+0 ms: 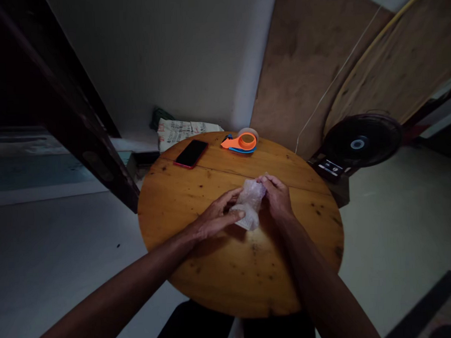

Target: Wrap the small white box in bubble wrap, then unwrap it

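The left grip [214, 217] and right grip [279, 195] are both clamped on the clear plastic bundle [252, 195]. Should either slacken, the bundle could unfold onto the desk [222, 274].

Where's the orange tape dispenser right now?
In the head view, the orange tape dispenser lies near the far edge of the round wooden table, right of the smartphone and beyond the bubble wrap.
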Available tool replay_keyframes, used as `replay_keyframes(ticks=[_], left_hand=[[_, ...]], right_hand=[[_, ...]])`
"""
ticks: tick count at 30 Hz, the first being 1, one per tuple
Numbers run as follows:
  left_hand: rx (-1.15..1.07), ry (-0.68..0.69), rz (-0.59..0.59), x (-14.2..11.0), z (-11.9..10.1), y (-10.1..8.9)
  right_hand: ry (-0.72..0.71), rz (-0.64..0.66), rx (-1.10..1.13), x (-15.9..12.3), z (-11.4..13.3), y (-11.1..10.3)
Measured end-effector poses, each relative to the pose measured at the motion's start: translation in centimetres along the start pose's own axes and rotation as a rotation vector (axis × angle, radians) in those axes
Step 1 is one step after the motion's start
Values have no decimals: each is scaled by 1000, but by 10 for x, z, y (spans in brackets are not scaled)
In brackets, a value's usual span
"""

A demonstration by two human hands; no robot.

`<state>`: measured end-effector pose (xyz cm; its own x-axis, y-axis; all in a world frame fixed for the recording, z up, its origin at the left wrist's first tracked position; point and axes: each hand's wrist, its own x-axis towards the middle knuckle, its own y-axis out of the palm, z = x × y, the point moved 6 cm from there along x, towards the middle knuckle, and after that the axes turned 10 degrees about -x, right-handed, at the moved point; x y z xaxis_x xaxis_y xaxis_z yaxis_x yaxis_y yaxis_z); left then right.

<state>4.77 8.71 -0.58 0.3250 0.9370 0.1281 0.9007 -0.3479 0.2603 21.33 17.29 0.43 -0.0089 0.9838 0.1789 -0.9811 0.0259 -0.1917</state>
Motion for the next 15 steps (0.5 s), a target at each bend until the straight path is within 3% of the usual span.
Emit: replay_keyframes(ticks=[4, 9, 11, 15], left_hand=[[127, -7, -29, 2, -2, -5], [172, -12, -47, 3, -2, -7], [175, -11, -25, 3, -2, -5], [224, 57, 6, 2, -6, -1]], right_hand=[[48, 58, -67, -3, 0, -5], [-139, -132, -393, -12, 24, -28], [-157, -42, -429, -16, 29, -22], [-122, 267, -543, -24, 25, 1]])
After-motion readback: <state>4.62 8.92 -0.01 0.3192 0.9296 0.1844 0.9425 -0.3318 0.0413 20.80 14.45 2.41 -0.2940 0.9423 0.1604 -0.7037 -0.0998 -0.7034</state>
